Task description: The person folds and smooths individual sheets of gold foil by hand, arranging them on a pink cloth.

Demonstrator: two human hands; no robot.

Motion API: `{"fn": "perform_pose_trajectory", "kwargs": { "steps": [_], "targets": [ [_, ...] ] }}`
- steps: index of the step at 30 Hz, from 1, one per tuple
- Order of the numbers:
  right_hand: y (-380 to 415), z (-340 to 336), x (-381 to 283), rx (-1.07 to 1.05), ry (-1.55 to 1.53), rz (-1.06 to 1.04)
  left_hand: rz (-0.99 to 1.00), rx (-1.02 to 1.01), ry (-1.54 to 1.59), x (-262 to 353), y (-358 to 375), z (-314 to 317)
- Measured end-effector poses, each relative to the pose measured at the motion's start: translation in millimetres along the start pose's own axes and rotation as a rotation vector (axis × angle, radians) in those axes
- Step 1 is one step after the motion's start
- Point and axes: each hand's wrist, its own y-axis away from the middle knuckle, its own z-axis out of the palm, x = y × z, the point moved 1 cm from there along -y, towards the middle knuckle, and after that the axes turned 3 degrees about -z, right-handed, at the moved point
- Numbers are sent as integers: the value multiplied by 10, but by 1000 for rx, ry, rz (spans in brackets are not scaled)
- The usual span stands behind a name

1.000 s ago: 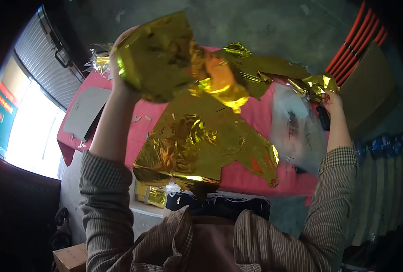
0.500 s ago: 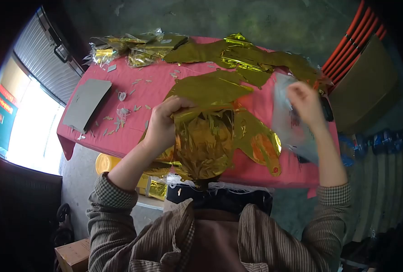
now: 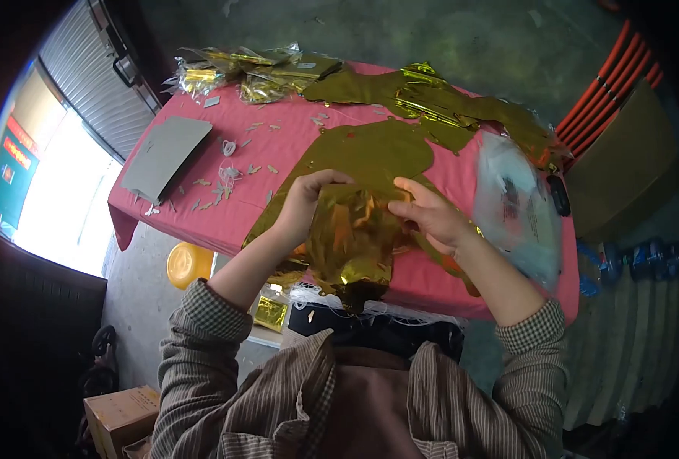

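Note:
A shiny gold foil balloon (image 3: 351, 237), flat and creased, hangs over the near edge of the table in front of me. My left hand (image 3: 309, 200) is closed on its upper left edge, fingers curled behind the foil. At the upper right edge, my right hand (image 3: 430, 214) pinches the foil between thumb and fingers. Beneath and beyond my hands, another flat piece of gold foil (image 3: 370, 149) is spread on the pink cloth (image 3: 274, 145); its near part is hidden by the held balloon.
Plastic-wrapped gold packets (image 3: 259, 73) and folded gold foil (image 3: 431, 99) line the far edge. On the left lie a grey board (image 3: 167, 157), string (image 3: 229, 148) and small grey tabs. A clear plastic bag (image 3: 515, 206) and black object (image 3: 558, 195) are at right; a yellow container (image 3: 189, 265) stands below.
My right hand has come left from above the plastic bag and taken hold of the foil balloon's right edge. My left hand keeps its hold. The view has shifted slightly.

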Motion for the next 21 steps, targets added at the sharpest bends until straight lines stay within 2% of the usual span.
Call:
{"fn": "perform_pose_trajectory", "kwargs": {
  "steps": [2, 4, 6, 7, 11, 13, 18, 21],
  "targets": [
    [51, 90, 44, 52, -130, -199, 25, -65, -228, -39, -9, -15],
    [51, 25, 72, 18, -91, -186, -3, -87, -291, -61, 3, -37],
    [49, -74, 116, -21, -48, -175, 245, -85, -881, 101, 60, -66],
    [49, -128, 159, -18, -31, -181, 270, -81, -935, 50, 78, -148],
    [52, -108, 261, 53, -61, -194, 210, 6, -1023, -26, 228, -348],
    [28, -81, 309, 120, -74, -208, 242, -18, -1075, -25, 312, -369],
    [-147, -90, 370, 88, -54, -140, 313, -70, -1129, -5, 383, -285],
    [-197, -123, 394, 217, -98, -312, 327, -82, -1123, -67, 408, -311]
  ]
}}
